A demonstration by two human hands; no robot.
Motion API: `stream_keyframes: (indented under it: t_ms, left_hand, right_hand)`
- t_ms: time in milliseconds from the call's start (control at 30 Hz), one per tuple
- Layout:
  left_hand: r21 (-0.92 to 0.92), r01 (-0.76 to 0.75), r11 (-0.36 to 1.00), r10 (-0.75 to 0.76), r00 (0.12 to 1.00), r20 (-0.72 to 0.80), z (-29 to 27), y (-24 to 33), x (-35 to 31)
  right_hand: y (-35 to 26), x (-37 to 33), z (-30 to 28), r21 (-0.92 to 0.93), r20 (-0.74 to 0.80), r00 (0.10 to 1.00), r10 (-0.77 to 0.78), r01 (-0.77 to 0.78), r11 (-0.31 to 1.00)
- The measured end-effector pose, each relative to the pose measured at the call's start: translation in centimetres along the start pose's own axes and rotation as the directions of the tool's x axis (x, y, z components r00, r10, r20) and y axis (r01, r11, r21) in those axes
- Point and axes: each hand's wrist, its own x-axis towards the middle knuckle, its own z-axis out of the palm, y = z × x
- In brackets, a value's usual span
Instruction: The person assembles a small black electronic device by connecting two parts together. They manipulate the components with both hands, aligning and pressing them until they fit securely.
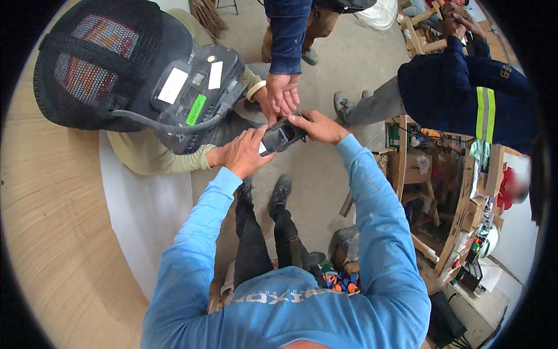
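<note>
In front of me I hold a black, hollow-looking device (278, 138) with a white label, tilted between both hands. My left hand (244, 154) is closed on its near left end, over the label side. My right hand (322, 127) grips its far right edge, with thumb and fingers pinched there. Close to the device's far side hangs a co-worker's hand (283, 93) from a dark blue sleeve. Another person, in pale green sleeves, has one hand (264, 106) by the device's far edge and the other (216, 156) beside my left hand. Whether those hands touch it is hard to tell.
At the left, the green-sleeved person's black mesh cap (110, 64) carries a cabled black unit (200, 96). A wooden panel (52, 215) fills the left side. Someone in a dark jacket (465, 96) stands at right, near cluttered wooden shelving (401, 157). A bag (347, 244) lies by my feet.
</note>
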Motion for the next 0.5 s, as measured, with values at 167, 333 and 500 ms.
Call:
stream_keyframes:
  t_ms: [167, 333, 500]
  left_hand:
    - [-0.053, 0.016, 0.998, -0.014, 0.999, 0.046, -0.4, 0.0, -0.2]
    - [-0.062, -0.003, 0.998, 0.006, 0.998, 0.060, -0.3, -1.1, -0.1]
    - [-0.043, 0.044, 0.998, -0.041, 0.997, 0.063, -0.5, -0.9, -0.1]
  right_hand:
    - [0.2, -0.3, 0.1, -0.134, -0.041, 0.999, -0.023, 0.018, 0.991]
    - [0.0, -1.2, -0.3, -0.143, -0.141, 0.988, -0.056, 0.035, 0.989]
    - [0.5, -1.7, -0.8, -0.168, -0.195, 0.981, 0.002, -0.036, 0.985]
